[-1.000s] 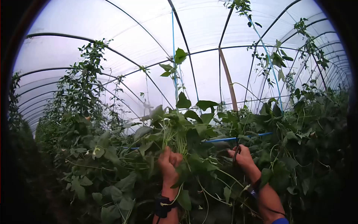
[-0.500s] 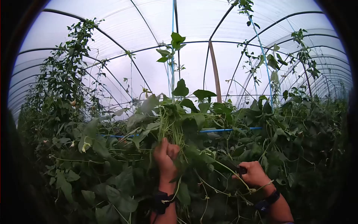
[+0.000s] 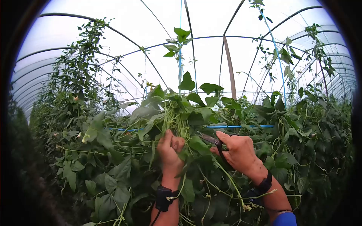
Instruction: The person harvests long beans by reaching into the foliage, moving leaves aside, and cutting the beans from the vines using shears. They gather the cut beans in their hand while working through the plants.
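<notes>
My left hand is closed at the lower end of a bundle of thin green vine stems, its fingers curled against them. Broad leaves spread above and around this bundle. To the right, my right hand grips a pair of scissors with dark handles. Their blades are parted slightly and point left toward the stems, a short distance from them. A long pale vine hangs below the right hand and ends in a small dried tip.
A blue line runs across the foliage behind my hands. Upright blue strings carry climbing vines. A wooden post and curved hoops support the plastic cover. Dense leaves fill the foreground.
My right hand has moved up and left, bringing the scissors into plain view near the stems. My left hand stays at the bundle. The view has shifted slightly.
</notes>
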